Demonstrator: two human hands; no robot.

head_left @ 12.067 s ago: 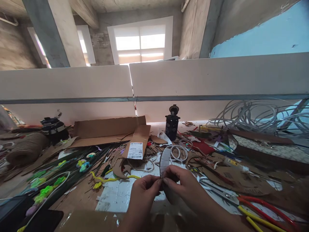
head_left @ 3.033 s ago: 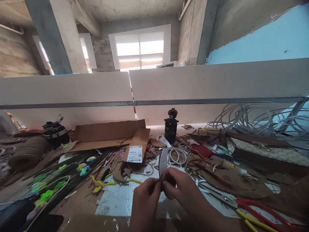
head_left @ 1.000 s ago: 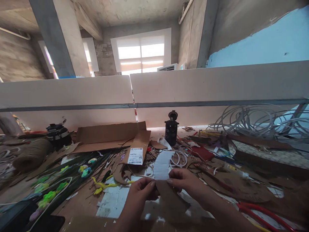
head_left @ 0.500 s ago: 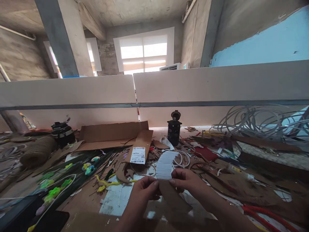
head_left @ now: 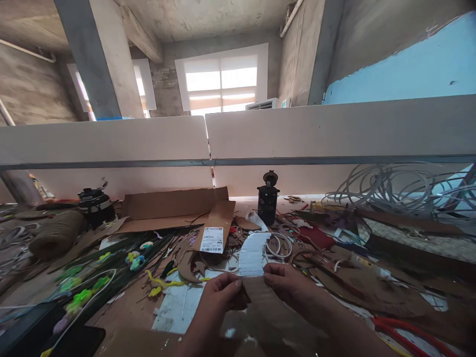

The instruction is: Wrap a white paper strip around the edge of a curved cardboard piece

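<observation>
Between my hands is a curved cardboard piece (head_left: 262, 292), its far part covered by overlapping white paper strips (head_left: 252, 255). The bare brown part curves toward me and is partly lost in shadow. My left hand (head_left: 223, 292) pinches the left edge of the piece, thumb on top, near the last strip. Across from it, my right hand (head_left: 282, 280) grips the right edge with thumb and bent fingers. A coil of white cord (head_left: 278, 248) lies just beyond my right fingers. Below my hands, a stained white sheet (head_left: 178, 302) rests on the table.
Beyond stand a black bottle with its lid up (head_left: 267, 198) and an open cardboard box (head_left: 174, 206) with a label. Fuzzy coloured flowers (head_left: 84, 297) lie left; red-handled pliers or cutters (head_left: 405, 332) lie right. Clear tubing (head_left: 394, 186) loops at the back right. A white partition (head_left: 334, 131) borders the table.
The cardboard piece has tilted slightly, its near end now darker and turned differently. My hands have shifted a little and still grip both edges.
</observation>
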